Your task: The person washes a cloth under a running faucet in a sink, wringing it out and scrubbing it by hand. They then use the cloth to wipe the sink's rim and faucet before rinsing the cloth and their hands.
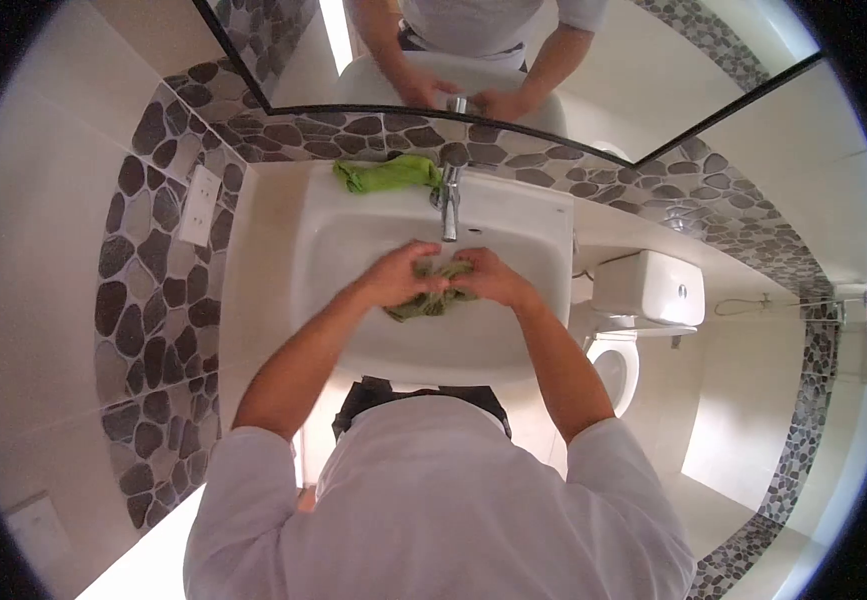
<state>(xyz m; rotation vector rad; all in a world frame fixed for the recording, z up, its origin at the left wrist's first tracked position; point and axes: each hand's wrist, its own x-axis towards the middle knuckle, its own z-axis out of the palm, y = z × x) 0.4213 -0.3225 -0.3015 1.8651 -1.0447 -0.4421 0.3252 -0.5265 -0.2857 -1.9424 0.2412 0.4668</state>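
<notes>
Both my hands are in the white sink [353, 335], just below the chrome faucet [450, 205]. They hold a crumpled olive-green cloth [423, 305] between them. My left hand [401, 275] has its fingers curled over the cloth's left and upper part. On the other side, my right hand [489, 275] grips the right part with bent fingers. The two sets of fingertips nearly meet over the cloth. A brighter green cloth [386, 174] lies bunched on the sink's back ledge, left of the faucet.
A framed mirror [633, 75] above the sink reflects a torso and arms. Pebble-patterned tile runs along the wall. A white outlet plate [199, 205] is mounted at left. To the right stands a toilet [648, 288], with a shower hose [738, 303] beyond it.
</notes>
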